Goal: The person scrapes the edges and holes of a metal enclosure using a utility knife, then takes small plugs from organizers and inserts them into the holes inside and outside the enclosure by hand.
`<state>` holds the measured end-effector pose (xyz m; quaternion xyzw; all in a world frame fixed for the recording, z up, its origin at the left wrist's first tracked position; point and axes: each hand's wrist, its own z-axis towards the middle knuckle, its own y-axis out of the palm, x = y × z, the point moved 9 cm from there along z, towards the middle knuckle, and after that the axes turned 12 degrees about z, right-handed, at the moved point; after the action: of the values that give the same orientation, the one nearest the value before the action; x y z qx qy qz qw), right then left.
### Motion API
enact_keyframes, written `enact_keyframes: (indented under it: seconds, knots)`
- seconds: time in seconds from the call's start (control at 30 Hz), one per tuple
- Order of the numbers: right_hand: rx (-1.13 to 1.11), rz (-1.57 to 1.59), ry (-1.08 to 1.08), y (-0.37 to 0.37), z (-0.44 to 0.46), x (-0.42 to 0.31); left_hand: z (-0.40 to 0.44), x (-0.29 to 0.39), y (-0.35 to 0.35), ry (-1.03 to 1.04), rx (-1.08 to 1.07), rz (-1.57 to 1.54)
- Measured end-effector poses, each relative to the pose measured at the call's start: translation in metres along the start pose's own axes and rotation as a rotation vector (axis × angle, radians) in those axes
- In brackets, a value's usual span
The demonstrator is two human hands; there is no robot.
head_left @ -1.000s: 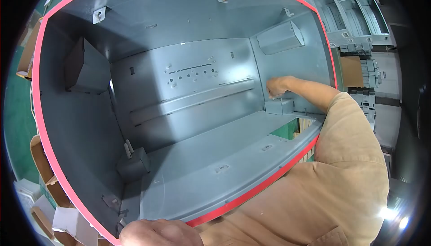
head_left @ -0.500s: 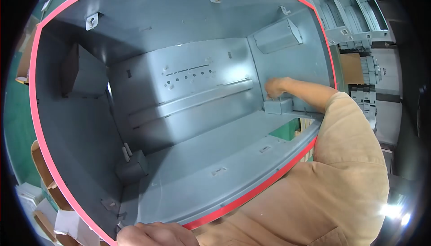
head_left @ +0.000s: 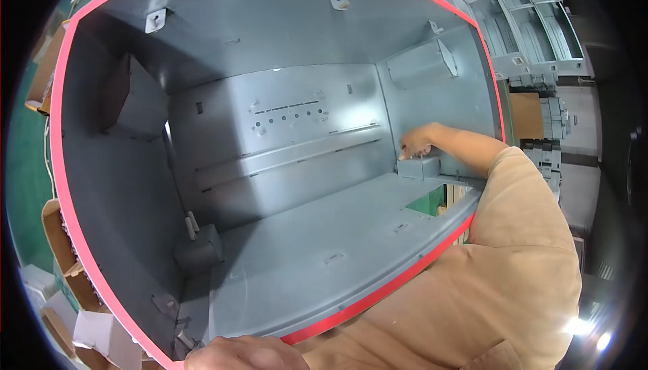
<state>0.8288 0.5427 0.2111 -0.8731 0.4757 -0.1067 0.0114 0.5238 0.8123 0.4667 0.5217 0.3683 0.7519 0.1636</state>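
Note:
A large grey sheet-metal cabinet (head_left: 304, 232) lies open in front of me, its rim edged with a red strip (head_left: 62, 134). My right hand (head_left: 417, 140) reaches deep inside, closed, with fingertips at the top of a small metal box (head_left: 413, 168) by the right wall. Whatever those fingers pinch is too small to make out. Two white pegs (head_left: 192, 223) stand on a similar box (head_left: 200, 248) at the left wall. My left hand (head_left: 246, 354) is curled over the near edge of the cabinet, its fingertips out of sight.
Cardboard boxes (head_left: 57, 235) stand left of the cabinet on a green surface (head_left: 23, 194). Metal housings (head_left: 520, 19) are stacked at the far right. Mounting tabs (head_left: 156, 20) stick out of the upper wall, and the lower panel has a rectangular opening (head_left: 426, 203).
My right hand has lowered slightly onto the small box, its fingers now pointing down at it. My left hand keeps its place on the rim. The view has shifted a little.

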Motion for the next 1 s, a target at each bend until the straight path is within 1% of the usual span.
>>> enact_keyframes:
  seconds: [0.03, 0.1, 0.2, 0.3, 0.37, 0.43, 0.5, 0.53, 0.57, 0.63, 0.7, 0.73, 0.77, 0.83, 1.0]
  knots:
    - [-0.01, 0.128, -0.014, -0.001, 0.001, 0.005, 0.011, 0.001, 0.005, -0.033, -0.061, -0.152]
    - [-0.051, 0.123, -0.033, -0.001, 0.004, 0.008, 0.019, -0.001, 0.01, -0.076, -0.083, -0.261]
    - [-0.065, 0.077, -0.017, -0.001, -0.002, 0.003, 0.012, -0.002, 0.004, -0.075, -0.011, -0.165]
    - [-0.08, 0.011, -0.013, -0.003, 0.0, 0.0, 0.003, -0.003, -0.003, -0.063, -0.017, -0.16]
    - [-0.091, -0.008, -0.031, -0.003, 0.001, -0.002, 0.004, -0.003, -0.003, -0.103, 0.023, -0.174]
    - [-0.093, -0.001, -0.058, -0.005, -0.006, -0.008, 0.007, -0.003, 0.003, -0.103, -0.137, -0.225]
    - [-0.104, -0.05, -0.069, -0.005, -0.011, -0.013, 0.011, -0.005, 0.007, -0.167, -0.272, -0.228]
    - [-0.108, -0.073, -0.075, -0.005, -0.013, -0.014, 0.014, -0.005, 0.01, -0.229, -0.327, -0.204]
    - [-0.114, -0.042, -0.09, -0.004, -0.011, -0.012, 0.015, -0.005, 0.012, -0.25, -0.373, -0.2]
    - [-0.128, 0.018, -0.12, -0.005, -0.007, -0.006, 0.015, -0.005, 0.015, -0.249, -0.455, -0.213]
    - [-0.084, 0.218, -0.086, -0.012, -0.006, 0.003, 0.015, -0.003, 0.011, -0.197, -0.38, -0.224]
    - [-0.063, 0.322, -0.067, -0.013, -0.006, 0.007, 0.01, -0.003, 0.009, -0.168, -0.268, -0.219]
    - [-0.057, 0.248, -0.07, -0.012, -0.006, 0.009, 0.009, -0.004, 0.003, -0.144, -0.16, -0.212]
    - [-0.043, 0.101, -0.079, -0.01, -0.007, 0.004, 0.013, -0.004, 0.006, -0.14, -0.178, -0.261]
    - [-0.034, -0.116, -0.036, -0.008, -0.01, -0.009, 0.019, -0.003, 0.008, -0.159, -0.257, -0.243]
